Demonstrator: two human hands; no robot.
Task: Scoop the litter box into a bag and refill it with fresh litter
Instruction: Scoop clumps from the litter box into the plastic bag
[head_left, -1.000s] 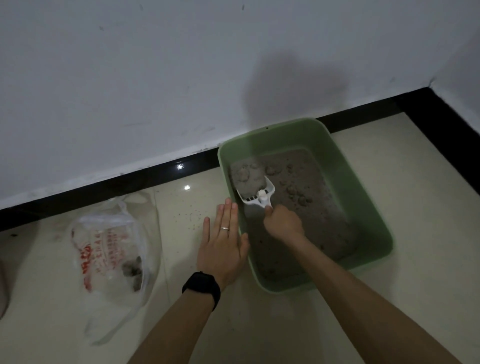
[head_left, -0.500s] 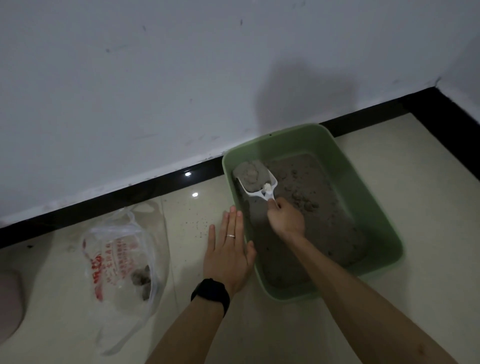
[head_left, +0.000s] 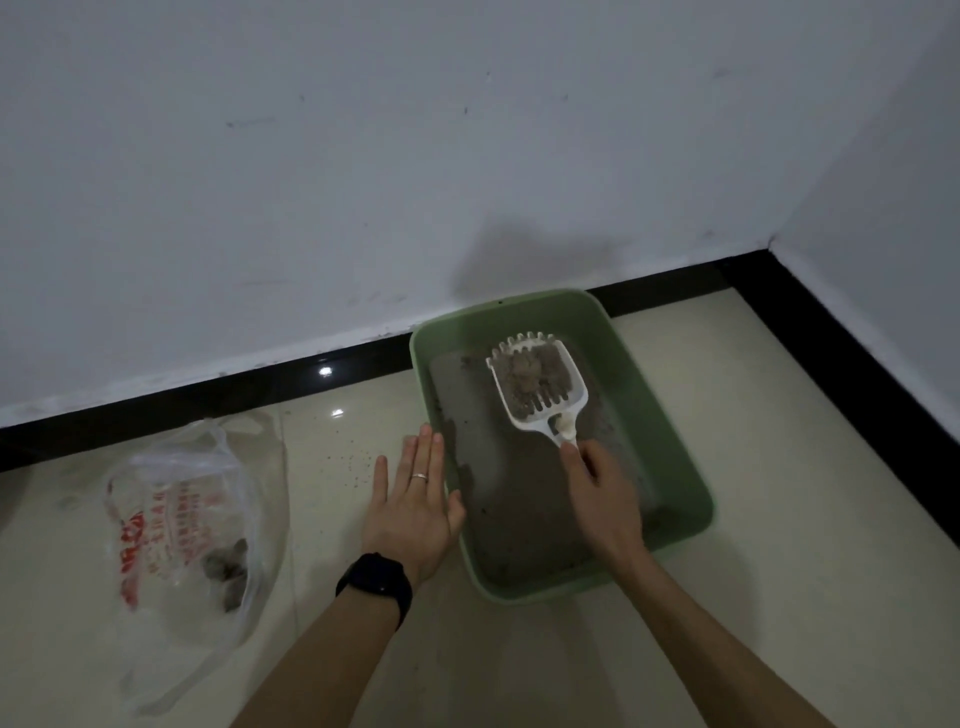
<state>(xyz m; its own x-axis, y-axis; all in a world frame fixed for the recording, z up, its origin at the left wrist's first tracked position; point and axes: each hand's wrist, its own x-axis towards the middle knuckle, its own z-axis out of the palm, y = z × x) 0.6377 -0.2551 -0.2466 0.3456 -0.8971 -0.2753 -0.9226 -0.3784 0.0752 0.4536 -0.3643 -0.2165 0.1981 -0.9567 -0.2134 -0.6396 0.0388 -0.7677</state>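
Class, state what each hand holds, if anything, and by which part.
The right hand grips the scoop by the end of its handle. The left hand holds nothing; it lies flat beside the litter box.

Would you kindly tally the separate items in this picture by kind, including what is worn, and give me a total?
Litter box: 1
Scoop: 1, gripped by the right hand
Plastic bag: 1
Wristwatch: 1, on the wrist of the left hand
Ring: 1, on that same hand
Total: 5
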